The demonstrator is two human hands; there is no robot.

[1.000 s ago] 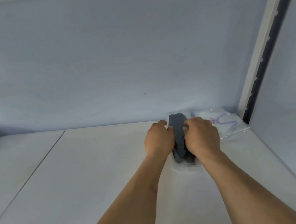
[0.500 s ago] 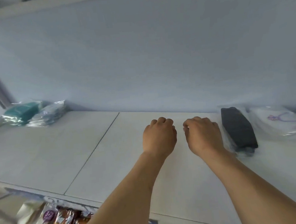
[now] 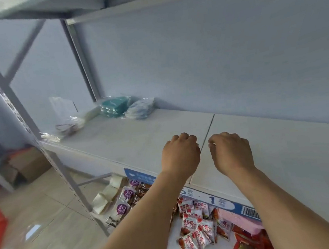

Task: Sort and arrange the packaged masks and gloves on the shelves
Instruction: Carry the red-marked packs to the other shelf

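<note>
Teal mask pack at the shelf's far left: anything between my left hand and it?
Nothing visible. Bare shelf lies between the left hand and the teal mask pack; the pale blue pack sits just right of it.

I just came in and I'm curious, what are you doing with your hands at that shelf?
A person is sorting packaged masks and gloves on a white shelf. Right now the left hand and right hand both hover over the shelf with fingers loosely curled, holding nothing. At the far left end lie a teal pack, a light blue pack beside it, and some clear bags. Snack packets sit on the shelf below.
</note>
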